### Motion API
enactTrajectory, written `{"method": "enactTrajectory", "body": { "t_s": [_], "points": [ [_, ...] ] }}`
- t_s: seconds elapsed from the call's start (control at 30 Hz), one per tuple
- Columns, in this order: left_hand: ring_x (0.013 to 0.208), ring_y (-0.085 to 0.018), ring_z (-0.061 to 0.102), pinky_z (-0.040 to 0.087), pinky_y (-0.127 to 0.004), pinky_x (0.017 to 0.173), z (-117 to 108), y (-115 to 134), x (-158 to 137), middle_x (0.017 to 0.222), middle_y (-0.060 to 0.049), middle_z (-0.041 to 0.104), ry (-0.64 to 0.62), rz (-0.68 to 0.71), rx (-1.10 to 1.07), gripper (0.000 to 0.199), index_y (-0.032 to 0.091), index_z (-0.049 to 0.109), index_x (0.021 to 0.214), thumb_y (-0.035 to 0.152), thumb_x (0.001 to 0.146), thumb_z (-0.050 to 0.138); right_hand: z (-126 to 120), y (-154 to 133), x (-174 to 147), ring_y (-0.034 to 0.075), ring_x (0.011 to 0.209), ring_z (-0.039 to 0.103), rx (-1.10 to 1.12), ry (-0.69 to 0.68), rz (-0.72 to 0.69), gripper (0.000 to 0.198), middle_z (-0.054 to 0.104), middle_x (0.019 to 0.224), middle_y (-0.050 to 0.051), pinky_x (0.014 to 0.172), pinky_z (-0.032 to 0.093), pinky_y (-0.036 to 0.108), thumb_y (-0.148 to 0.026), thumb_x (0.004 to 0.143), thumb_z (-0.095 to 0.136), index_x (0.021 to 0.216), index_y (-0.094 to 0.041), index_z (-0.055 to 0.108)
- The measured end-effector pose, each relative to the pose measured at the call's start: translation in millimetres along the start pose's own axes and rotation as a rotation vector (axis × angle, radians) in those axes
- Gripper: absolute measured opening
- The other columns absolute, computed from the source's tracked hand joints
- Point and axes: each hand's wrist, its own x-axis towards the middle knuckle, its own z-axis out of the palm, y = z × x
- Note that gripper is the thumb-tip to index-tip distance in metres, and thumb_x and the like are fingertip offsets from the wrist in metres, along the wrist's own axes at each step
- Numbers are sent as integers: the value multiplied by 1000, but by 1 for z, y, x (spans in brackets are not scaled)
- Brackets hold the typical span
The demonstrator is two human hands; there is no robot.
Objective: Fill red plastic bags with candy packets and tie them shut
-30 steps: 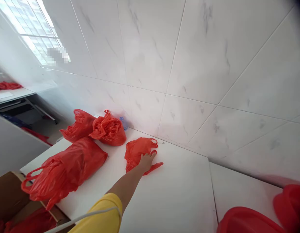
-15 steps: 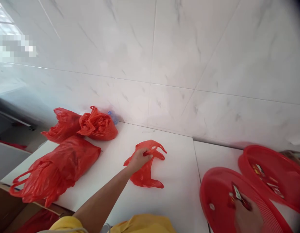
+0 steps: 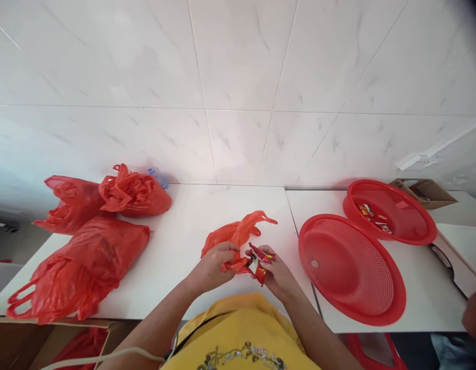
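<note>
In the head view, my left hand (image 3: 217, 264) is closed on the edge of a thin red plastic bag (image 3: 226, 234), which lies crumpled on the white table. Right beside it, my right hand (image 3: 275, 273) grips several small red snack packets (image 3: 258, 267) close to the bag's mouth. One loop handle of the bag sticks out to the right above the packets. At the right, a red plastic basket (image 3: 348, 267) with perforated sides holds only a small pale round spot on its floor. Behind it a second red basket (image 3: 400, 205) contains a few more packets (image 3: 372, 216).
Full red bags (image 3: 87, 257) are grouped on the table's left, with a clear plastic bottle (image 3: 158, 177) behind them. A cardboard box (image 3: 425, 192) stands at the back right. An open carton (image 3: 33, 339) sits below the left table edge. Part of another person's hand (image 3: 475, 313) shows at the right edge.
My right hand has come from the near basket to the bag, carrying the packets out. The left hand still holds the bag, now lower. The view has turned right.
</note>
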Motion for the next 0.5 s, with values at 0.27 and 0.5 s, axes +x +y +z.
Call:
{"method": "enactTrajectory", "body": {
  "t_s": [0.27, 0.5],
  "points": [
    [124, -27, 55, 53, -33, 83, 31, -12, -30, 127, -13, 62, 120, -49, -98, 22, 20, 46, 57, 6, 72, 56, -10, 33, 23, 14, 82, 66, 233, 189, 256, 27, 72, 94, 2, 69, 54, 25, -16, 69, 68, 96, -19, 66],
    [121, -25, 57, 51, -35, 87, 35, -14, -26, 129, -11, 62, 239, -222, -279, 24, 21, 38, 60, 10, 75, 54, -17, 56, 48, 16, 78, 62, 83, 44, 149, 29, 70, 87, 2, 72, 49, 29, -14, 60, 70, 88, -19, 67]
  ]
}}
